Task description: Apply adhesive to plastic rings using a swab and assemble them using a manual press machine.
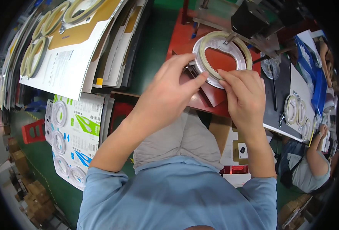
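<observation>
A cream ring [248, 52] with small teeth on its inner edge sits over a wider silvery ring [196, 46] on a red machine base. My right hand [244, 96] pinches the near edge of the cream ring between thumb and index finger. On the near left side is my left hand [171, 82], its thumb and index finger apart. The thumb tip meets the rim of the rings, and the index fingertip lies by the silvery ring's edge. The remaining left fingers are partly hidden.
Above the rings stands a machine with a black block [250, 18] and a clear plate. Stacked printed cards [62, 65] with cream rings rise at left. Coiled cables [291, 109] lie on a board at right. A red stool [34, 131] and another person [309, 170] are farther off.
</observation>
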{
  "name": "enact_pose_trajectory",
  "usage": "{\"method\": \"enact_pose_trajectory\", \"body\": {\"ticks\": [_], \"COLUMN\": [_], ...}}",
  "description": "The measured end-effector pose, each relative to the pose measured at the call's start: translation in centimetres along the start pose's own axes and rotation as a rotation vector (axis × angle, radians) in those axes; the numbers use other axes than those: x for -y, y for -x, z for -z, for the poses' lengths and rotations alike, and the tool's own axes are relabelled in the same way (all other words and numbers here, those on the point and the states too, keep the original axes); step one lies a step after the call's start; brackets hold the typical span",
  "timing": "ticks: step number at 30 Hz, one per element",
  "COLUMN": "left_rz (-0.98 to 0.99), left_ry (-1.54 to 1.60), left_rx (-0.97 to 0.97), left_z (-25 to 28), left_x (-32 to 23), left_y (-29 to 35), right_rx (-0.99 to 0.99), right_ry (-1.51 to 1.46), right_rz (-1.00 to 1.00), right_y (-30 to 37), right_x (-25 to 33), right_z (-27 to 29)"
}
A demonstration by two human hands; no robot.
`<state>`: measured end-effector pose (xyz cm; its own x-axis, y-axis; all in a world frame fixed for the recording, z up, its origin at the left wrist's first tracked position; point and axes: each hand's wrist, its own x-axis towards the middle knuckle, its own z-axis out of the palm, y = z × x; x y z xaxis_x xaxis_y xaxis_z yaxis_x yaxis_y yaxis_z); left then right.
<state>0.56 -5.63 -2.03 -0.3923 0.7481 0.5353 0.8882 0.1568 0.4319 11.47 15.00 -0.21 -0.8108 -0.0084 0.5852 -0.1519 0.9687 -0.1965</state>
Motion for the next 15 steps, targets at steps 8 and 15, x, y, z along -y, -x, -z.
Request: {"method": "enact_pose_trajectory", "body": {"ticks": [8, 15], "left_rz": [0.127, 0.238], "left_ry": [0.138, 0.13], "left_rx": [-0.157, -0.291], "left_z": [-1.0, -1.6], "left_x": [-0.1, 0.4], "left_y": [0.2, -2.0], "right_rx": [-0.049, 0.002], "right_ry": [0.001, -0.004], "right_rz": [-0.02, -0.094], "right_y": [0.1, -0.1], "right_x": [1.3, 2.1], "right_z": [-0.9, -0.8]}}
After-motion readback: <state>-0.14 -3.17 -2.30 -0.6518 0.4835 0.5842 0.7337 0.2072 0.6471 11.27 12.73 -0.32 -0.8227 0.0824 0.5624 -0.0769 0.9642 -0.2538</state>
